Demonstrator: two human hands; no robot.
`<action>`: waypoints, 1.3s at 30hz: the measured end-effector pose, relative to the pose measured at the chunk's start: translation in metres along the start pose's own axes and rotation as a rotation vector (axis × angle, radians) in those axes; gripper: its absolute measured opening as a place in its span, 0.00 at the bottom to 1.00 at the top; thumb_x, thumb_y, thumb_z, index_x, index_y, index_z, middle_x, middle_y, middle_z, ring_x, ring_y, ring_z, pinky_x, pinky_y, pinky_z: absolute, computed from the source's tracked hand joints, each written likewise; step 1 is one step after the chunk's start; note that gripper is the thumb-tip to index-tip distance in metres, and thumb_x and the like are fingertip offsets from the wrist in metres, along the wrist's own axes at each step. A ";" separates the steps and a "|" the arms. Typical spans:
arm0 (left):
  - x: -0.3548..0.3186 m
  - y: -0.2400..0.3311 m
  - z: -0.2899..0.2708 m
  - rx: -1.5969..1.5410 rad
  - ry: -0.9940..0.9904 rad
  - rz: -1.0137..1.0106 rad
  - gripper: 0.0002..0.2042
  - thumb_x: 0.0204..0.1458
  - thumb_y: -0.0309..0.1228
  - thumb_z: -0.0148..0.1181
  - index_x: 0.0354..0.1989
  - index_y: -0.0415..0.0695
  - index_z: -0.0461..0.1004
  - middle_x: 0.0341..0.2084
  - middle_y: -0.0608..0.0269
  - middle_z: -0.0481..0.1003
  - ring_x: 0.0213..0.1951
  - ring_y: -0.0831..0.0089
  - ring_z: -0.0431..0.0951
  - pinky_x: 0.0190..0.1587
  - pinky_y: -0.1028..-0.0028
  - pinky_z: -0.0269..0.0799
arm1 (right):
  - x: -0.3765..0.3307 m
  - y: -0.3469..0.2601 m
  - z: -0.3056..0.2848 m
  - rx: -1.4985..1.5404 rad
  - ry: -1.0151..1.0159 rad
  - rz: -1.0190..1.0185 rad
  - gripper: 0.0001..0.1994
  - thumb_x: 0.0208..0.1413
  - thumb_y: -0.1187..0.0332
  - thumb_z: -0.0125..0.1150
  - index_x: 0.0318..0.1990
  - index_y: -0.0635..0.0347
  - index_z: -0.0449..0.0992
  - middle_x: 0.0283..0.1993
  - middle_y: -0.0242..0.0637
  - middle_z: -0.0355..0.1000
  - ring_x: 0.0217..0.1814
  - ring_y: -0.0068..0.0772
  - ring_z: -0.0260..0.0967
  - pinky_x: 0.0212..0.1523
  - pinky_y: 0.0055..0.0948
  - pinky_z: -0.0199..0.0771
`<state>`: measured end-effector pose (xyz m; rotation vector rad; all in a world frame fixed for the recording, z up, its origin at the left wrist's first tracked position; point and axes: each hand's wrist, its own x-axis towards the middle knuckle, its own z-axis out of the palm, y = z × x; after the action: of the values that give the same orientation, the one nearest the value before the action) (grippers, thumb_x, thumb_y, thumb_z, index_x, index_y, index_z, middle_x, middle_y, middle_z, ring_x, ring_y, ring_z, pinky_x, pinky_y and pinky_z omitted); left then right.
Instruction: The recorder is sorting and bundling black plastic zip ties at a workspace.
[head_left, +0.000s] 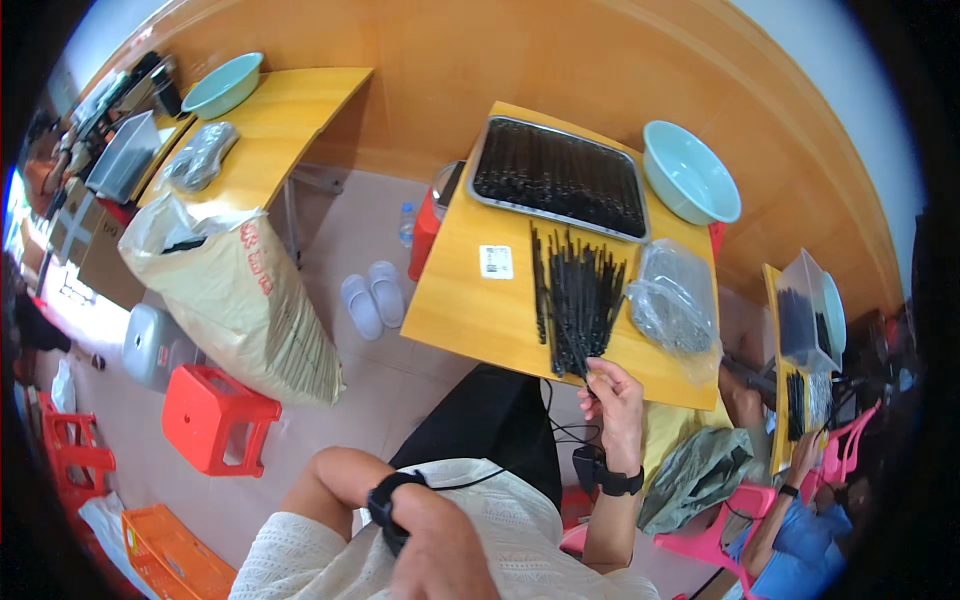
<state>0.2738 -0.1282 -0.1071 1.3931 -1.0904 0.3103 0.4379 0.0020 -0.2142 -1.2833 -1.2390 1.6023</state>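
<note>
**Right hand at the pile of black sticks**

The person's right hand point(612, 398) reached up to the near edge of the yellow wooden table point(470, 310), its fingertips pressed together on the lower ends of a loose pile of thin black sticks point(580, 300). That pile lay fanned out on the table's middle, just below a flat metal tray point(556, 176) filled with rows of the same black sticks. A crumpled clear plastic bag point(672, 298) sat just right of the pile, touching its edge, and a pale blue-green plastic basin point(688, 171) stood at the far right corner beside the tray. A small white label point(495, 261) lay on the table left of the pile.

The left hand point(440, 555) hung low near the lower edge of the view, close to the white knitted garment point(500, 530), with a black band at the wrist (whether its fingers were curled shut or loose could not be told, and nothing showed in it).

On the floor to the left stood a red plastic stool point(215, 417), a large tan woven sack point(240, 295), and a pair of white slippers point(373, 295). Another person's hand point(805, 450) worked at a neighbouring table on the right.
</note>
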 end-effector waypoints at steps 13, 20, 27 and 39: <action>-0.034 0.022 0.049 0.113 0.262 -0.186 0.36 0.46 0.57 0.50 0.61 0.53 0.52 0.61 0.55 0.44 0.62 0.57 0.43 0.61 0.60 0.48 | -0.015 -0.029 -0.021 -0.063 -0.094 0.011 0.11 0.52 0.74 0.54 0.43 0.62 0.72 0.21 0.30 0.69 0.17 0.13 0.63 0.16 0.12 0.62; -0.038 0.027 0.046 0.161 0.357 -0.206 0.32 0.47 0.54 0.49 0.59 0.50 0.54 0.58 0.54 0.48 0.60 0.58 0.47 0.59 0.61 0.50 | -0.029 -0.045 -0.031 -0.114 -0.093 -0.001 0.08 0.52 0.74 0.54 0.40 0.62 0.73 0.22 0.30 0.70 0.18 0.13 0.63 0.18 0.11 0.62; -0.039 0.017 0.039 0.207 0.396 -0.198 0.29 0.49 0.50 0.49 0.56 0.46 0.57 0.55 0.53 0.52 0.57 0.59 0.51 0.57 0.62 0.53 | -0.035 -0.045 -0.028 -0.055 -0.115 -0.044 0.07 0.52 0.74 0.54 0.39 0.63 0.73 0.22 0.31 0.71 0.18 0.14 0.63 0.19 0.12 0.63; -0.054 0.026 0.053 0.302 0.520 -0.204 0.24 0.51 0.44 0.49 0.52 0.41 0.61 0.50 0.52 0.59 0.53 0.60 0.58 0.54 0.64 0.57 | -0.028 -0.046 -0.017 -0.032 -0.137 -0.054 0.07 0.52 0.75 0.54 0.38 0.64 0.74 0.23 0.32 0.71 0.19 0.14 0.64 0.20 0.12 0.64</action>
<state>0.2043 -0.1468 -0.1417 1.5571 -0.4819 0.6652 0.4600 -0.0080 -0.1631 -1.1647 -1.3762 1.6609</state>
